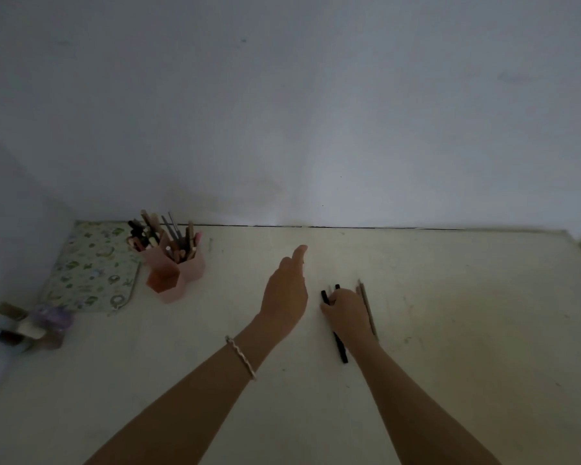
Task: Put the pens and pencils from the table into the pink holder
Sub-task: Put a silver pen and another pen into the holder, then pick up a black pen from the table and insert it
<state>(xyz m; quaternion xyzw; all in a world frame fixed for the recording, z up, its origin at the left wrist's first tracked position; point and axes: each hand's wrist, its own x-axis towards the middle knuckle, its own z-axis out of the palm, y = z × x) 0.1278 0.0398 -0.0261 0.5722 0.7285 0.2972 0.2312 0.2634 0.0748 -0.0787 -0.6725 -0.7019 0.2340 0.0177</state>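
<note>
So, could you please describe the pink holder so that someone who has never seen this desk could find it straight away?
Start at the table's far left corner, where a green patterned pad lies against the wall. Just right of the pad stands the pink holder, a cluster of translucent angular cups. It is the only upright container crammed with pens and pencils; the tape rolls nearer the left edge lie low and hold nothing.

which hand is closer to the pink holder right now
Left. The left hand hangs open above the table, to the right of the pink holder with bare table between. The right hand is farther right, closed over the dark pens.
</note>
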